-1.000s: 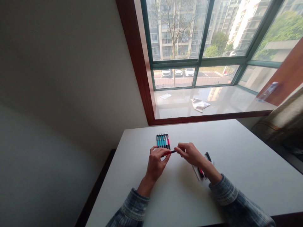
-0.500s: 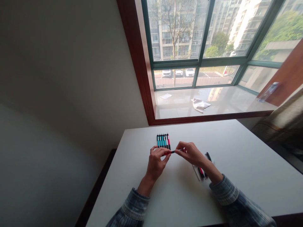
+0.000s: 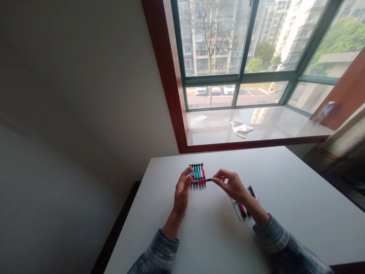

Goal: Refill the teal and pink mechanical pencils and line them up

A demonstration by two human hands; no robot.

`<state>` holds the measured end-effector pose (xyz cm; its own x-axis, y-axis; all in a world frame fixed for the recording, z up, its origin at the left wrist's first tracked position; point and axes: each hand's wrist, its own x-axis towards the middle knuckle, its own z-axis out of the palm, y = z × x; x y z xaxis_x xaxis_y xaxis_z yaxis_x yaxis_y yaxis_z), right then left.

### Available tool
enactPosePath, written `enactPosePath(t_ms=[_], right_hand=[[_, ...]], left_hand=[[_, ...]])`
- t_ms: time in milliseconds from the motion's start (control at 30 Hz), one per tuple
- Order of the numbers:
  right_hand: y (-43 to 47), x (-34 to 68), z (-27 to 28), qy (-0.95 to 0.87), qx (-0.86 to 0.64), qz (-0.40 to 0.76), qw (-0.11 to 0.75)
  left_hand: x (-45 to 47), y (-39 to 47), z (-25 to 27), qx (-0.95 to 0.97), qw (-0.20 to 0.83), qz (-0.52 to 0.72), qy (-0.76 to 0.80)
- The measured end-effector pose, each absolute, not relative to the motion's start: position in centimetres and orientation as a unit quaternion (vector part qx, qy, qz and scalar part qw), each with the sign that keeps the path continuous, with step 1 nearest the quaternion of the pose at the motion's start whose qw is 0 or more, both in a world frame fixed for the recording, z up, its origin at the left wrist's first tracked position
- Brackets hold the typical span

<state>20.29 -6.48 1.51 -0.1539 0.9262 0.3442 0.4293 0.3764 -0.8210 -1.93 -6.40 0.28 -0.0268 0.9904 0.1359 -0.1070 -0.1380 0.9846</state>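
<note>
Uncurling from the pink pen (image 3: 202, 180) since a moment ago, the left hand (image 3: 181, 189) is spreading its grip beside one end, contact being unclear; the right hand (image 3: 231, 185) is pinching the black end between fingertips. Other pens (image 3: 195, 170) are lying in a row on the tabletop (image 3: 213, 238).

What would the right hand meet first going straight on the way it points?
Past the red pen it holds, likely the row of pens; height is unclear, and if it clears them, the left hand.
</note>
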Motion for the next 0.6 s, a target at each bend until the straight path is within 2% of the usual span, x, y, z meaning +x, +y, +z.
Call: enactPosePath(t_ms=[167, 333, 600], right_hand=[[-6.9, 19.9, 1.6, -0.681, -0.498, 0.24, 0.48], [-7.9, 18.4, 1.3, -0.731, -0.463, 0.257, 0.432], [-9.1, 16.8, 1.3, -0.766, -0.44, 0.285, 0.371]], left_hand=[[-2.4, -5.7, -0.6, 0.404, 0.506, 0.592, 0.479], [-2.8, -5.5, -0.8, 0.353, 0.504, 0.636, 0.466], [-2.2, -6.0, 0.1, 0.361, 0.548, 0.607, 0.449]])
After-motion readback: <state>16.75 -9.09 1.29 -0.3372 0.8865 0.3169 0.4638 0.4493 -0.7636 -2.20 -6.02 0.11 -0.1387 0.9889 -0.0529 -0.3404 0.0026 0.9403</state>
